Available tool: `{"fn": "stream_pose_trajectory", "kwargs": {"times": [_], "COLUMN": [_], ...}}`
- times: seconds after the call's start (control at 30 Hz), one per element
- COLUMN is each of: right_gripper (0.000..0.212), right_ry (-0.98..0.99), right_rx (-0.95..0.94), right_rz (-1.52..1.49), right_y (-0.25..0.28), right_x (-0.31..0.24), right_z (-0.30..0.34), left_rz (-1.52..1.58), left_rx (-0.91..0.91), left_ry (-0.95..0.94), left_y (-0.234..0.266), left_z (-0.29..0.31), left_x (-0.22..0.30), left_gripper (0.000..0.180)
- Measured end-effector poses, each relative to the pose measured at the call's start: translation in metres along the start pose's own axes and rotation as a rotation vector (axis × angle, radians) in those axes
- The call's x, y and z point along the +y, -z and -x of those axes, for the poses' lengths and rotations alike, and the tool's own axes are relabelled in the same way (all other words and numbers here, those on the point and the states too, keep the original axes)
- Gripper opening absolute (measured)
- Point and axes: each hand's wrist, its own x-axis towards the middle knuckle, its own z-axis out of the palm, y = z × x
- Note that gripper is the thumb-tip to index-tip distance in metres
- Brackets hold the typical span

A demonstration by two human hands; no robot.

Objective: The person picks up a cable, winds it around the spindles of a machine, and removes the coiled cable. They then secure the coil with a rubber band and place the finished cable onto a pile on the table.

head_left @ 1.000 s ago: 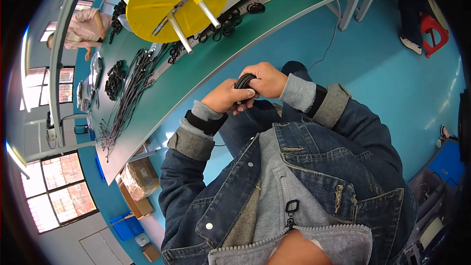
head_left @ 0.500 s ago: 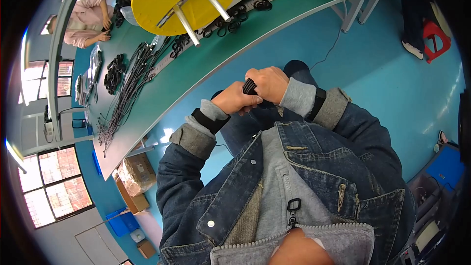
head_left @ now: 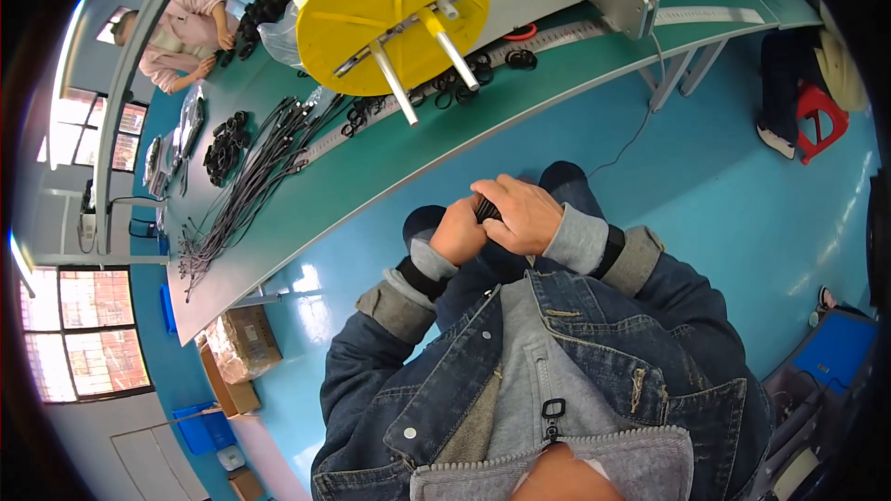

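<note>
Above my lap, my left hand (head_left: 458, 233) and my right hand (head_left: 523, 215) are pressed together around a small coil of black cable (head_left: 487, 211). Only a few ridged strands show between the fingers. My left hand is closed on the coil's left side. The fingers of my right hand bend over its top and right side, with the thumb beneath. Most of the coil is hidden by the hands.
A green table (head_left: 390, 162) stands ahead, holding a machine with a yellow disc (head_left: 325, 32) and metal rods, long grey cables (head_left: 246, 186) and black coils (head_left: 225, 150). A co-worker (head_left: 181, 37) sits far left. A red stool (head_left: 806, 153) is at right.
The view has shifted, so the table and machine sit lower and farther right. My right fingers have moved over the coil's top, and less of it shows than before.
</note>
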Motion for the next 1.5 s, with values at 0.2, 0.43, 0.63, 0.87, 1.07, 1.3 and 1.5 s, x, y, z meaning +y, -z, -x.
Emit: {"fn": "stream_pose_trajectory", "kwargs": {"times": [0.2, 0.43, 0.63, 0.87, 1.07, 1.3, 1.5], "right_gripper": [0.027, 0.018, 0.008, 0.017, 0.012, 0.014, 0.017], "right_ry": [0.004, 0.144, 0.272, -0.298, -0.664, -0.503, -0.572], "right_rx": [-0.046, 0.143, 0.208, -0.115, -0.260, -0.327, -0.605], "right_rz": [0.130, 0.459, 0.460, -0.719, -1.073, -1.161, -0.980], "right_y": [-0.014, -0.004, -0.027, -0.032, -0.031, -0.035, -0.031], "right_x": [0.014, 0.023, 0.034, -0.032, -0.014, -0.028, -0.038], "right_z": [-0.019, -0.128, -0.169, -0.080, -0.036, -0.030, -0.024], "left_rz": [0.226, 0.664, 0.769, 0.908, 0.841, 0.759, 0.732], "left_rx": [0.099, 0.116, 0.284, 0.671, 0.479, 0.539, 0.506], "left_ry": [-0.068, 0.222, 0.088, -0.076, -0.093, -0.045, -0.075], "left_y": [-0.015, 0.027, 0.040, 0.042, 0.023, 0.028, 0.041], "left_z": [-0.003, 0.009, 0.022, 0.036, 0.047, 0.052, 0.060], "left_x": [-0.018, 0.008, 0.001, -0.007, -0.007, -0.024, -0.026], "left_gripper": [0.021, 0.014, 0.012, 0.014, 0.013, 0.011, 0.016]}}
